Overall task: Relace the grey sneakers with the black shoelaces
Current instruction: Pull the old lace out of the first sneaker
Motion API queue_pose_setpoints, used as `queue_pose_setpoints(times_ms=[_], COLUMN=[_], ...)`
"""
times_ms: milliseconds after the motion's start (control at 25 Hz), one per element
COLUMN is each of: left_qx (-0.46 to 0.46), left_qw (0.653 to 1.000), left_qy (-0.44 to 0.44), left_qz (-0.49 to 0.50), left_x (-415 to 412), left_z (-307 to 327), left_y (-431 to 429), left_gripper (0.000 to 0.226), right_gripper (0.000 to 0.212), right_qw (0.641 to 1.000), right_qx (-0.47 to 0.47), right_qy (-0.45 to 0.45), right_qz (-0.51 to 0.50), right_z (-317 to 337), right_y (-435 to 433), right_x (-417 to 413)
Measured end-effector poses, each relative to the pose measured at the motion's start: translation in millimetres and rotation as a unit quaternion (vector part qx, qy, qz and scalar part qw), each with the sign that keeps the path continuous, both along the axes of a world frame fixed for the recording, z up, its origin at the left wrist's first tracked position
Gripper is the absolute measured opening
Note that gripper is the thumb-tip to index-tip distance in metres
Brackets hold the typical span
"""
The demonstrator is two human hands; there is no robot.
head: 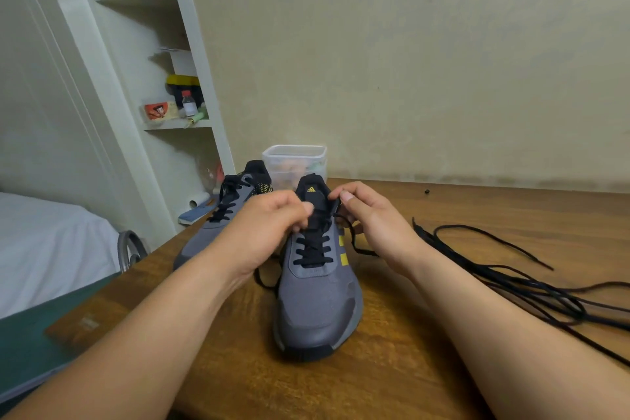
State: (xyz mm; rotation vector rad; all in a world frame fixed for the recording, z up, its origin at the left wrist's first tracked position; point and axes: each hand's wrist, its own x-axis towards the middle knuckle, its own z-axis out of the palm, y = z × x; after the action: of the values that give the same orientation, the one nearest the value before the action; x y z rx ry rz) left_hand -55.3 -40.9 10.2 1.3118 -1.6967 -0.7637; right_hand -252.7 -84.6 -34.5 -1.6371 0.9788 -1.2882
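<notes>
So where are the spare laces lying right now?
In the head view the spare laces lie in a loose bundle on the wooden table, on the right side, to the right of the right hand and the near sneaker.

Both bare forearms reach forward and converge. The left hand (pixel 272 225) lies palm down, fingers curled, tips pinching a thin black shoelace (pixel 312 261). The right hand (pixel 370 225) pinches thumb against forefinger, remaining fingers curled beneath.

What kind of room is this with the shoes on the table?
Probably a bedroom at home: a bed with a white sheet at the left, a white shelf with bottles, and a wooden table under the grey sneakers.
</notes>
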Motion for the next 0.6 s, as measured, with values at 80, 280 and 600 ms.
queue_pose_setpoints(times_ms=[80, 280, 600], left_qx=[0.022, 0.08, 0.116], left_qw=[0.973, 0.995, 0.928], left_qy=[0.229, -0.054, 0.337], left_qz=[-0.022, -0.035, -0.106], left_x=[8, 16, 34], left_z=[-4, -13, -13], left_y=[-1, 6, 16], left_gripper=[0.037, 0.042, 0.04], right_gripper=[0.025, 0.026, 0.029], right_qw=[1.0, 1.0, 1.0], right_qx=[0.002, 0.004, 0.002], right_qy=[0.006, 0.018, 0.026], right_qz=[-0.004, -0.007, -0.015], right_z=[1, 3, 3], right_y=[1, 4, 6], right_x=[-1, 2, 1])
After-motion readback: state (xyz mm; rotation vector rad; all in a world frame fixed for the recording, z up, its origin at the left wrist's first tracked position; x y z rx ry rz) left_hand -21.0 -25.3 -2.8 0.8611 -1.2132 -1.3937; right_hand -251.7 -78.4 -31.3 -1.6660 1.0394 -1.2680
